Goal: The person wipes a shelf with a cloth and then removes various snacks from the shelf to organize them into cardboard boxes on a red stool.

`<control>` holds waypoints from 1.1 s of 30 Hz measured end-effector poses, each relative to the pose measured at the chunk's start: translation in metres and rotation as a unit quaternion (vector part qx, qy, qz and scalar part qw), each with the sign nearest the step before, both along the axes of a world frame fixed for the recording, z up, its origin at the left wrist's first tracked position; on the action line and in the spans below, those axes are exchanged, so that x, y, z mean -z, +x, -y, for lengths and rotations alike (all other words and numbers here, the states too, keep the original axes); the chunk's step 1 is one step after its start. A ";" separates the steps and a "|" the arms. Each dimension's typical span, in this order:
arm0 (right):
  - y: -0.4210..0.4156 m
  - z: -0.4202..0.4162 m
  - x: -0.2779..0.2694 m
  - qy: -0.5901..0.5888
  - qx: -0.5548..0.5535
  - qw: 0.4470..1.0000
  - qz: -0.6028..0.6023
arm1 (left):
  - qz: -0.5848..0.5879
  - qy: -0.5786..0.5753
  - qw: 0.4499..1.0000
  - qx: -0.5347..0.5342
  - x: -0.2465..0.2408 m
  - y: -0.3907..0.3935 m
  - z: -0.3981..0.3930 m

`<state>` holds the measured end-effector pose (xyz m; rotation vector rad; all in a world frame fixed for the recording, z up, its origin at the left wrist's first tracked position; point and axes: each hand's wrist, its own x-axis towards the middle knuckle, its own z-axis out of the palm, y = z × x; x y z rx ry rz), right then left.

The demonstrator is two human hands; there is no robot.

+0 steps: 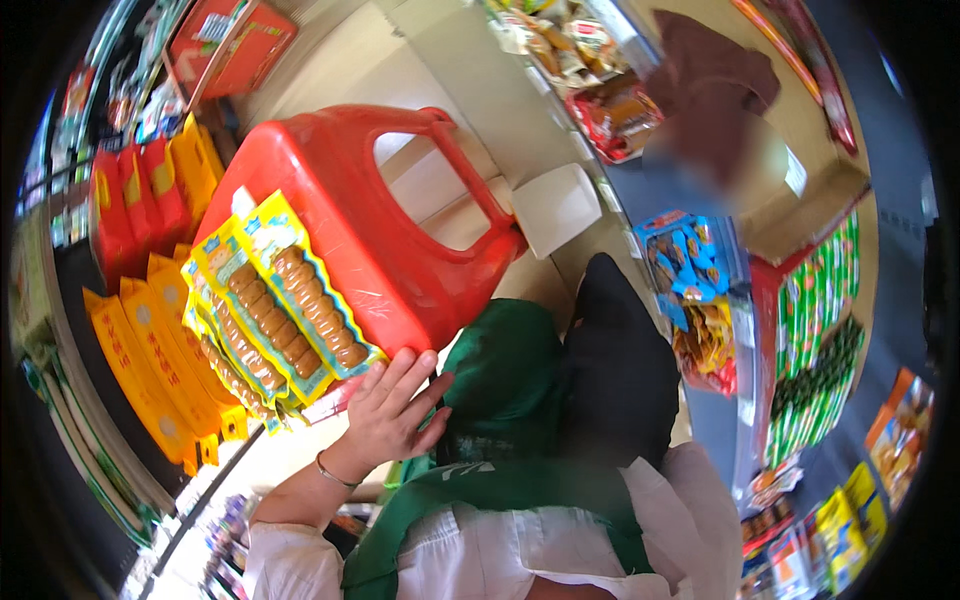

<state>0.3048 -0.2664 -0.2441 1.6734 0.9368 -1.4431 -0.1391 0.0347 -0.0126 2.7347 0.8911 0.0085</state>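
My left hand (397, 409) has its fingers spread at the lower corner of a red plastic stool (352, 225), which has a large opening in its side. The fingertips are close to the ends of several yellow snack packs (277, 307) with brown sausage-like pieces showing through clear windows. These packs overlap against the red plastic; whether the hand touches them is unclear. A thin bracelet circles the left wrist. My right hand is out of view. Before me are a green apron (502, 375) and a dark trouser leg (622, 367).
Shelves with yellow-orange packets (142, 367) and red boxes stand on the left. At right, a display holds bagged snacks (690, 255), a cardboard box (810, 217) and dark brown cloth (705, 90). A white tray-like thing (555, 210) is beside the stool. The floor is tiled.
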 end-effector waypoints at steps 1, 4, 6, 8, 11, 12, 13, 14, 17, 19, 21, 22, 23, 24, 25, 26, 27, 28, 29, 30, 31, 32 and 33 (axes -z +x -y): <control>0.006 -0.016 0.001 0.008 -0.007 1.000 -0.002 | 0.001 0.008 1.000 -0.002 0.001 0.000 0.000; 0.016 -0.060 0.004 0.038 -0.026 0.999 -0.005 | 0.004 0.009 1.000 -0.004 -0.002 0.004 -0.001; 0.024 -0.097 0.010 0.060 -0.061 0.996 -0.014 | 0.009 -0.022 0.999 -0.039 -0.002 0.004 0.011; 0.018 -0.116 0.016 0.097 -0.049 0.994 -0.019 | 0.039 -0.050 0.997 -0.039 -0.003 0.006 0.008; -0.001 -0.126 0.020 0.153 -0.007 0.988 -0.034 | 0.091 -0.040 0.994 -0.045 -0.002 0.010 0.005; -0.006 -0.130 0.022 0.168 0.013 0.985 -0.046 | 0.110 -0.051 0.990 -0.066 -0.004 0.013 0.006; -0.011 -0.128 0.023 0.190 0.050 0.979 -0.055 | 0.131 -0.065 0.986 -0.076 -0.006 0.016 0.009; -0.016 -0.130 0.025 0.206 0.094 0.971 -0.074 | 0.141 -0.056 0.984 -0.093 -0.014 0.018 0.015; -0.030 -0.139 0.024 0.250 0.263 0.918 -0.161 | 0.204 0.002 0.965 -0.163 -0.017 0.026 0.049; -0.036 -0.139 0.025 0.289 0.420 0.826 -0.240 | 0.226 0.026 0.950 -0.213 -0.031 0.031 0.075; -0.075 -0.163 -0.063 0.384 0.460 0.763 -0.241 | 0.248 0.041 0.922 -0.294 -0.037 0.023 0.113; -0.078 -0.169 -0.072 0.446 0.470 0.731 -0.213 | 0.267 0.047 0.906 -0.325 -0.037 0.019 0.126; -0.090 -0.177 -0.083 0.659 0.357 0.627 -0.214 | 0.283 0.051 0.888 -0.358 -0.035 0.014 0.138; -0.118 -0.184 -0.138 0.720 0.314 0.581 -0.215 | 0.307 0.068 0.867 -0.388 -0.029 0.002 0.150; -0.134 -0.191 -0.175 0.758 0.245 0.557 -0.233 | 0.364 0.072 0.826 -0.424 -0.019 -0.008 0.156; -0.149 -0.195 -0.192 0.792 0.168 0.545 -0.218 | 0.388 0.085 0.801 -0.448 -0.013 -0.017 0.156; -0.174 -0.194 -0.222 0.747 0.127 0.602 -0.253 | 0.411 0.099 0.771 -0.476 -0.007 -0.028 0.154; -0.207 -0.191 -0.257 0.695 0.138 0.621 -0.335 | 0.427 0.101 0.743 -0.506 -0.001 -0.039 0.151; -0.230 -0.197 -0.239 0.670 0.129 0.628 -0.374 | 0.497 0.078 0.697 -0.511 0.011 -0.051 0.143; -0.254 -0.199 -0.224 0.659 0.025 0.668 -0.346 | 0.538 0.062 0.653 -0.529 0.024 -0.063 0.137; -0.278 -0.199 -0.196 0.629 -0.061 0.719 -0.289 | 0.581 0.040 0.610 -0.538 0.036 -0.071 0.126; -0.302 -0.198 -0.166 0.538 -0.194 0.789 -0.225 | 0.598 0.027 0.593 -0.539 0.046 -0.078 0.118; -0.319 -0.187 -0.115 0.463 -0.498 0.704 -0.205 | 0.598 0.030 0.590 -0.541 0.049 -0.078 0.113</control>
